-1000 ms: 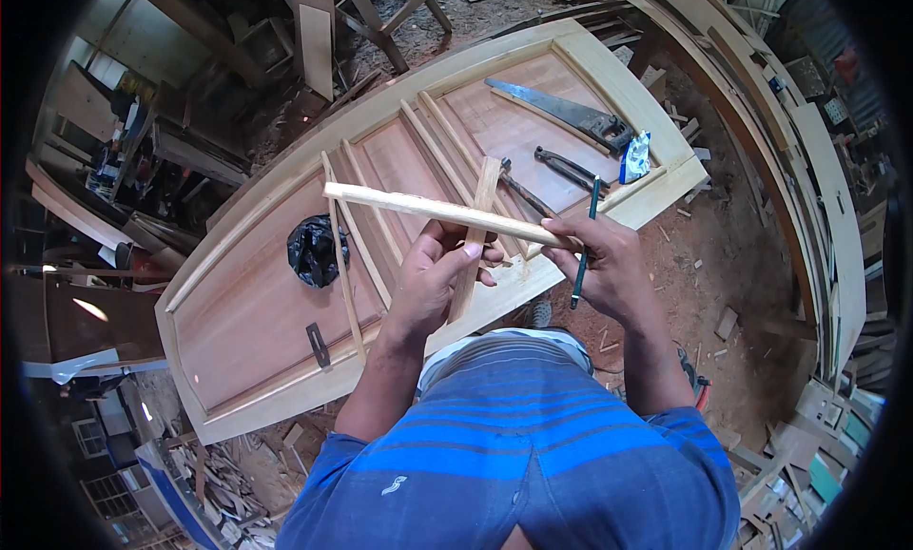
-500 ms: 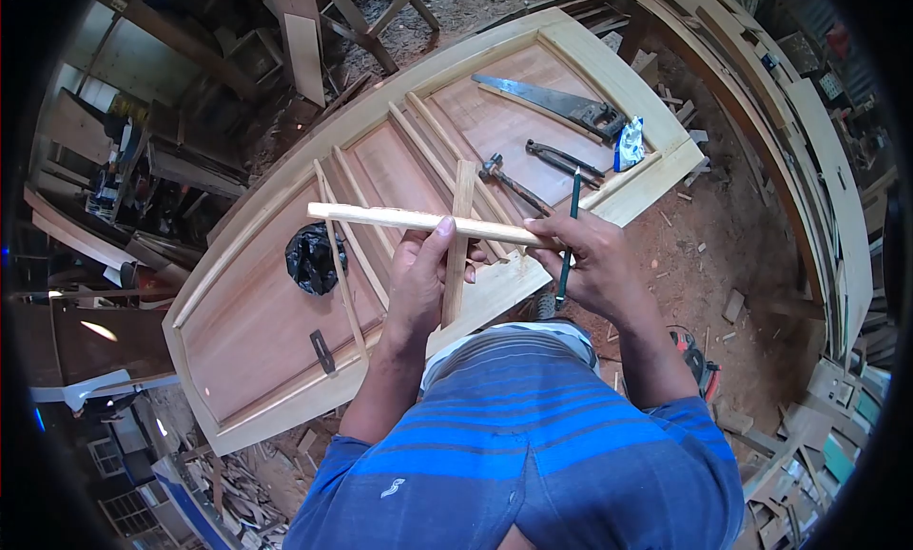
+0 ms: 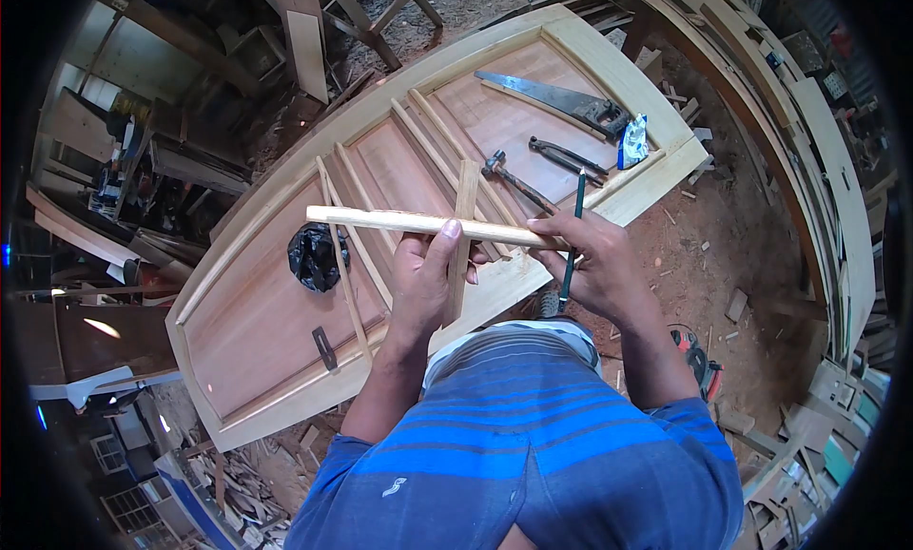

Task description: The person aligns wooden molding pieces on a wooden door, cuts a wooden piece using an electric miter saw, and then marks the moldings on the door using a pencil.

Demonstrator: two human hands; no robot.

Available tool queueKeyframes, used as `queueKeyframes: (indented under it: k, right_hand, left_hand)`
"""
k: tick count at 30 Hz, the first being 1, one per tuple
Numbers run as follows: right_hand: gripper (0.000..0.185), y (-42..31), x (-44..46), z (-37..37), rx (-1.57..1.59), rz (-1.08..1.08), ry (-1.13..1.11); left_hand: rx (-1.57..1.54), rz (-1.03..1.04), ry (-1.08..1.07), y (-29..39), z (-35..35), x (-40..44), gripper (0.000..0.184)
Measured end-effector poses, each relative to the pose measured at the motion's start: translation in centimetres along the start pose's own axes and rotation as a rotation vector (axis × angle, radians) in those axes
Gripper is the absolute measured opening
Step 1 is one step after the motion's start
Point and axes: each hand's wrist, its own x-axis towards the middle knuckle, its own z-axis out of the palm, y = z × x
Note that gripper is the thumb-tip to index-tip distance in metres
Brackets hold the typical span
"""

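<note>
My left hand point(image 3: 419, 274) is closed around a pale wooden strip point(image 3: 371, 216), its thumb pressed on top. A second, flatter wooden piece point(image 3: 467, 184) crosses beneath the strip and is in the same grip. At the strip's right end, my right hand point(image 3: 601, 263) pinches the wood between its fingers. A dark green pencil point(image 3: 578, 208) also sits in that hand, pointing up and away from me. Both hands are above the near edge of a large framed wooden panel point(image 3: 257, 369). The fingers under the strip are partly hidden.
On the panel lie a handsaw point(image 3: 547, 96), pincers point(image 3: 566, 155), a hammer point(image 3: 518, 182), a blue-white packet point(image 3: 632, 143), a black plastic bag point(image 3: 314, 260) and a dark slotted piece point(image 3: 324, 348). A red-black tool point(image 3: 699, 360) rests on the ground at right. Wood scraps surround the panel.
The view has shifted very slightly, and the panel with its tools appears a few pixels over. Both hands keep the same hold on the crossed wood pieces and pencil.
</note>
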Motion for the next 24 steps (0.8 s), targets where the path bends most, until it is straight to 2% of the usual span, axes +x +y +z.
queueKeyframes:
  k: [6,9,10,12,15,17,18,21,24]
  right_hand:
    - [0.043,-0.5,0.1,-0.8,-0.035,-0.003,-0.053]
    - [0.048,-0.6,0.8,-1.4,0.073,-0.069,0.068]
    - [0.052,-0.5,1.2,-1.0,0.319,-0.073,0.138]
    - [0.051,-2.1,1.9,-2.6,0.527,0.002,0.043]
    - [0.039,-3.1,3.0,-3.3,0.558,0.005,-0.063]
    - [0.032,-3.8,3.8,-2.7,0.442,-0.07,-0.088]
    - [0.024,-3.9,4.0,-2.6,0.411,-0.037,-0.13]
    - [0.021,-3.8,4.8,-2.1,0.299,-0.13,-0.169]
    - [0.017,-3.7,5.2,-1.3,0.318,-0.132,-0.152]
  left_hand:
    - [-0.001,0.032,-0.016,0.2,0.0,-0.1,0.042]
    - [0.013,0.051,-0.004,0.2,0.1,-0.5,0.042]
    - [0.017,0.061,-0.001,0.3,0.2,-0.5,0.042]
    - [0.027,0.082,-0.015,0.3,0.2,-0.8,0.042]
    - [-0.002,0.1,-0.078,0.1,-0.2,-1.0,0.034]
    - [-0.017,0.121,-0.107,0.4,-0.2,-1.2,0.032]
    - [-0.015,0.137,-0.11,0.7,0.0,-1.4,0.032]
    - [-0.04,0.156,-0.089,0.7,0.4,-1.8,0.033]
    - [-0.046,0.156,-0.075,0.9,0.5,-2.2,0.033]
